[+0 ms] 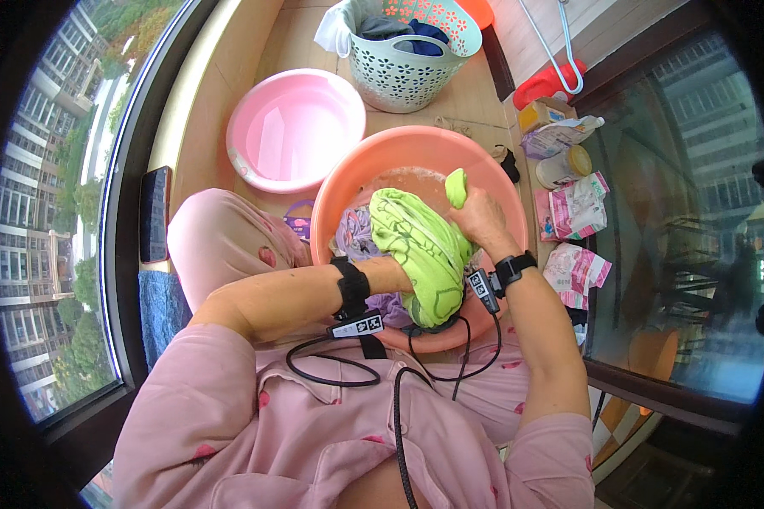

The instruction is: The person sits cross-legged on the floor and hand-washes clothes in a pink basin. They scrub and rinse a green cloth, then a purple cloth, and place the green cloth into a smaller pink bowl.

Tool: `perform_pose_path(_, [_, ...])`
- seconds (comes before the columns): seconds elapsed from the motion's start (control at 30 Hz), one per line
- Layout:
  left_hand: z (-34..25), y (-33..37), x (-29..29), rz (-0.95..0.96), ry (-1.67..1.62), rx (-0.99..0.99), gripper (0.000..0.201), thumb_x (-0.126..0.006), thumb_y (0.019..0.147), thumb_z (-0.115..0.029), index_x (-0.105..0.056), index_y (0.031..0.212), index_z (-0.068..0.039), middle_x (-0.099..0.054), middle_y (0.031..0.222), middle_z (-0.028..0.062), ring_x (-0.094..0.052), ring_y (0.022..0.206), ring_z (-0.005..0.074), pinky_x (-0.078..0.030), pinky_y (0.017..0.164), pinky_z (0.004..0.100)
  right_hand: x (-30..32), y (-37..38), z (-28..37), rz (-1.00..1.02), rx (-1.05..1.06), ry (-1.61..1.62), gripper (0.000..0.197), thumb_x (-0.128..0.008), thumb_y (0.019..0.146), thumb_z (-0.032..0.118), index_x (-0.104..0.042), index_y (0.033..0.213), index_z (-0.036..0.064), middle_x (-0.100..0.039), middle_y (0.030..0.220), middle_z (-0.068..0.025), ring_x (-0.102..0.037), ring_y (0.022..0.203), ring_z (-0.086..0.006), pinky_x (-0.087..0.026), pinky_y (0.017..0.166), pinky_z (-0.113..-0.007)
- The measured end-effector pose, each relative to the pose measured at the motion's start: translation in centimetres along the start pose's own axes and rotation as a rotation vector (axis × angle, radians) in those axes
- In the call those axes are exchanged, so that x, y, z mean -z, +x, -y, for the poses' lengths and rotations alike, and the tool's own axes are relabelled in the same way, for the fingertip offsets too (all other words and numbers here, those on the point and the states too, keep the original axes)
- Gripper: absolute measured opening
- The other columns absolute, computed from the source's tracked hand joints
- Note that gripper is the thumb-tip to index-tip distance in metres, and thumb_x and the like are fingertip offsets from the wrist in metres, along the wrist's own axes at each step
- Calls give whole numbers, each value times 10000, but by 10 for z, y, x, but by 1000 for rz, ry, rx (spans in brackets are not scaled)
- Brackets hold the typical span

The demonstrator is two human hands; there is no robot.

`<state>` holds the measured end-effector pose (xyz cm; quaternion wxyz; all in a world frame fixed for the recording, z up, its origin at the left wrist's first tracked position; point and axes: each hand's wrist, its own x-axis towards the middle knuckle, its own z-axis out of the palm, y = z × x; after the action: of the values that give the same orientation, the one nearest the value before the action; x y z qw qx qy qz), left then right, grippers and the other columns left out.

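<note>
1. Lime-green cloth, printed with dark outlines: we saw it bunched within the orange basin, in front of the seated person.
2. Right hand: we observed the right grip closed around a gathered end of the green cloth, with a small tuft projecting past the fingers.
3. Left hand: we traced the left grip to where it passed under the cloth; its fingers were hidden, so we could not tell how far open they were or what they held.
4. Contents of the basin: we noted lavender cloth beside and partly beneath the green one.
5. Wrists: we found a black strap on the right and another black band on the left.
6. Surroundings: we located a pink basin to the upper left, a pale green perforated basket holding dark clothing beyond, and a lidded jar near two pink-and-white packets at right.
</note>
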<state>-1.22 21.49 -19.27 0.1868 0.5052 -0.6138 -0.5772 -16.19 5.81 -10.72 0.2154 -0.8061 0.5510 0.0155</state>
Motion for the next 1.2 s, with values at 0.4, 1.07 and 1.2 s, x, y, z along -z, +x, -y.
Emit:
perform_pose_path(0.4, [-44,15,34,93,-922,131,739,-605,953,-205,-226,1584,-262,-589,1237,154,-613,1055,258,-540,843,375,12,4,-55,208,-10,1261,807,-665,942,162,-153,1564,117,-510,1388,-150,-549,1246,-277,-503,965,-443])
perform_pose_path(1.07, [-123,-8,56,709,-1739,-204,588,-658,912,-296,-426,1436,-167,-540,1238,217,-540,921,293,-484,672,352,27,-24,-18,414,582,2249,909,-562,893,660,-229,1554,132,-313,1560,-201,-569,1190,-457,-587,856,-554])
perform_pose_path(1.2, [-127,-7,59,726,-1662,-293,629,-654,921,-307,-380,1469,-164,-545,1228,220,-549,873,288,-497,666,351,53,-23,-23,18,548,2065,540,-563,985,445,-472,1368,75,-490,1383,-179,-603,1144,-398,-599,862,-511])
